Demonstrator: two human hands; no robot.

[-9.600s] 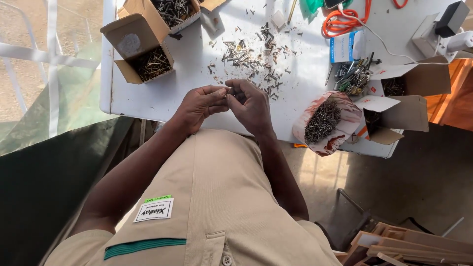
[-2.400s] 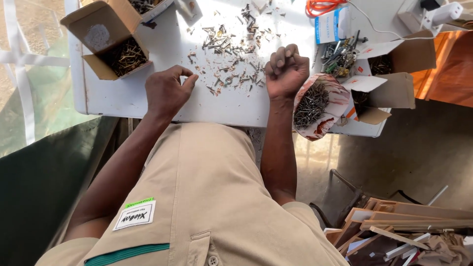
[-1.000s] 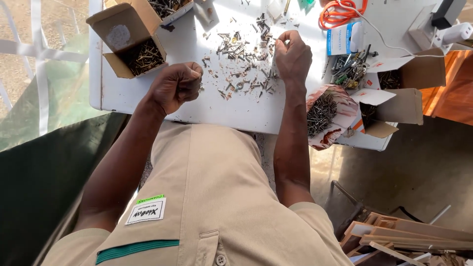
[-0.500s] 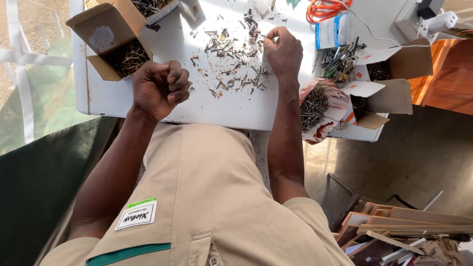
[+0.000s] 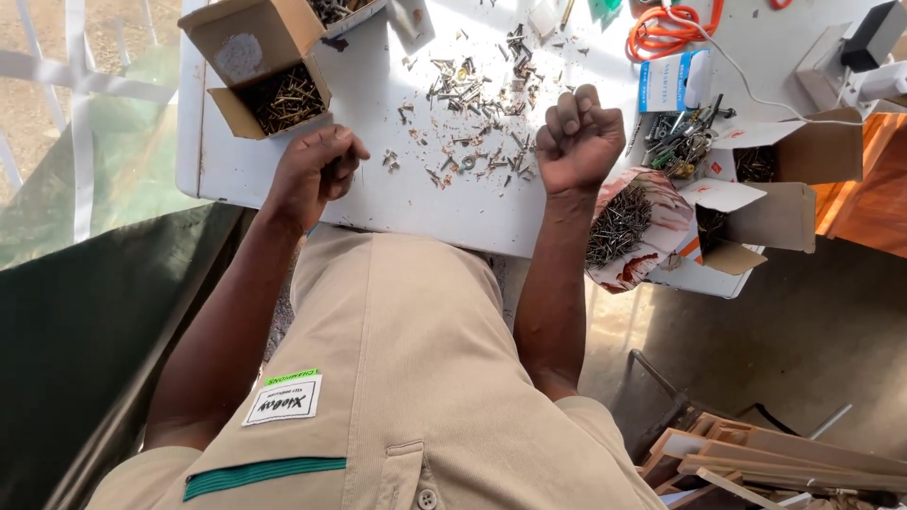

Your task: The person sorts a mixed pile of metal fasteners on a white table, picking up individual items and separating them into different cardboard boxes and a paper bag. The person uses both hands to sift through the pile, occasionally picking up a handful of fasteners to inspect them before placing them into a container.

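Left hand (image 5: pixel 316 170) curled near table (image 5: pixel 283 184) edge; right hand (image 5: pixel 578 142) fisted, contents hidden, beside screws (image 5: pixel 477 123).

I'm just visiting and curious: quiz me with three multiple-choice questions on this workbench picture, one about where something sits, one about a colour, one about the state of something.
1. Where does the open cardboard box of screws nearest the left hand sit?
A. far left corner of the table
B. on the floor
C. on the person's lap

2. What colour is the coiled cord at the table's far edge?
A. blue
B. orange
C. black

3. How is the right hand?
A. flat, palm down
B. closed in a fist
C. pointing

Answers:
1 A, it sits beside the left table edge.
2 B, clearly orange.
3 B, the fingers are curled in.
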